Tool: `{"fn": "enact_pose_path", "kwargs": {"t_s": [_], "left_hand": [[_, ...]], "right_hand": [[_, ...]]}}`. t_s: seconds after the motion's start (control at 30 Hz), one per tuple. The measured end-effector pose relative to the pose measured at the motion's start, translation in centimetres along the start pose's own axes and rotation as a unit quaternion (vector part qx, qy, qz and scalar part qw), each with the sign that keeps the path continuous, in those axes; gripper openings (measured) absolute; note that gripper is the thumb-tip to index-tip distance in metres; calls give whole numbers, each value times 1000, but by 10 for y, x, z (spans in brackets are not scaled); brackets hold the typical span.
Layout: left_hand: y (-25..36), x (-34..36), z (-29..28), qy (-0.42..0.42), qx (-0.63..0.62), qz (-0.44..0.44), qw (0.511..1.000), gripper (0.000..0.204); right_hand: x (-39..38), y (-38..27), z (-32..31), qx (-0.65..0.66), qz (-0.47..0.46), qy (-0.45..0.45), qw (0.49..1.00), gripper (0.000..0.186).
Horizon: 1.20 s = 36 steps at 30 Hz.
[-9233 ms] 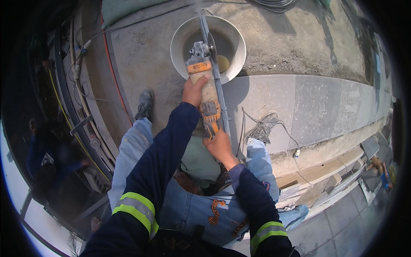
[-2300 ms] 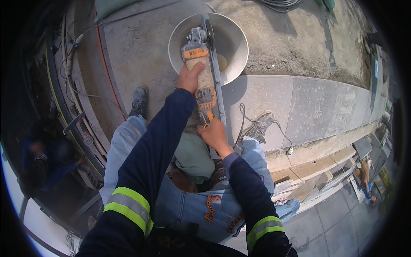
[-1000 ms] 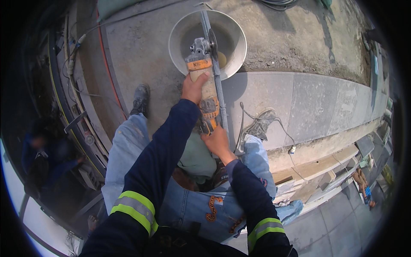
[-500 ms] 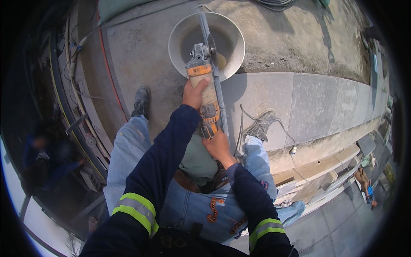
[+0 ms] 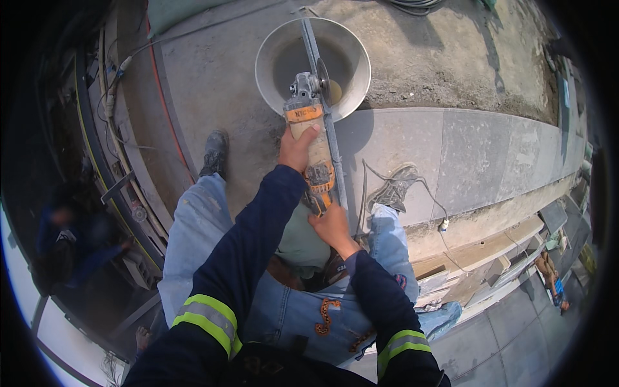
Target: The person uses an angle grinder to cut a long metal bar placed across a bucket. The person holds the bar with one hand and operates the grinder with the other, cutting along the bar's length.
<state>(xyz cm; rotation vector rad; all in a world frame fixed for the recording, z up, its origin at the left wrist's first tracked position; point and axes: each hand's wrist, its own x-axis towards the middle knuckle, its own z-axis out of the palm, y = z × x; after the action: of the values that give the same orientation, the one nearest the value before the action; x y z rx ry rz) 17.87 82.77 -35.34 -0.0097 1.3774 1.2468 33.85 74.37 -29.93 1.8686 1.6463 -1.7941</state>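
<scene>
Both my hands grip a dusty orange-and-grey angle grinder (image 5: 312, 138). My left hand (image 5: 296, 148) is wrapped round its body behind the gear head, thumb on top. My right hand (image 5: 333, 227) is closed round the rear end, nearer my body. The cutting disc (image 5: 324, 79) stands on edge at the right of the head, against a long narrow grey strip (image 5: 336, 158); whether it cuts into the strip I cannot tell. That strip runs from between my legs across the pale round bucket (image 5: 364, 77). A yellowish round thing (image 5: 334, 92) shows inside the bucket.
A black cable (image 5: 422, 184) loops over my right boot (image 5: 394, 187) to a connector. Grey slabs (image 5: 477, 155) form a ledge at the right, with wooden boards (image 5: 477, 248) below. An orange hose (image 5: 161, 97) runs along the left. Another person (image 5: 71, 238) crouches at the far left.
The grinder and both hands have shifted slightly toward me and to the right, its disc moving nearer along the strip. The bucket stays almost in place.
</scene>
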Motion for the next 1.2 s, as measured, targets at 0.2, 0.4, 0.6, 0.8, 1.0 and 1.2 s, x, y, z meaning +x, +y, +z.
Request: {"fn": "enact_pose_path", "kwargs": {"t_s": [0.2, 0.4, 0.6, 0.8, 1.0, 1.2], "left_hand": [[3, 2, 0, -8, -7, -2, 1000, 45], [2, 7, -3, -15, -11, 7, 1000, 46], [4, 9, -2, -10, 6, 8, 1000, 48], [3, 13, -3, -12, -6, 11, 1000, 48], [5, 17, -3, -14, 0, 14, 1000, 47], [10, 16, 1, -10, -11, 5, 1000, 46]], "right_hand": [[2, -4, -2, -12, 2, 0, 1000, 54], [4, -7, -3, -16, 7, -2, 1000, 52], [7, -9, -4, -10, 7, 4, 1000, 49], [10, -13, -4, -5, 21, 6, 1000, 50], [13, -12, -4, -15, 10, -5, 1000, 52], [16, -13, -4, -13, 14, -9, 1000, 52]]}}
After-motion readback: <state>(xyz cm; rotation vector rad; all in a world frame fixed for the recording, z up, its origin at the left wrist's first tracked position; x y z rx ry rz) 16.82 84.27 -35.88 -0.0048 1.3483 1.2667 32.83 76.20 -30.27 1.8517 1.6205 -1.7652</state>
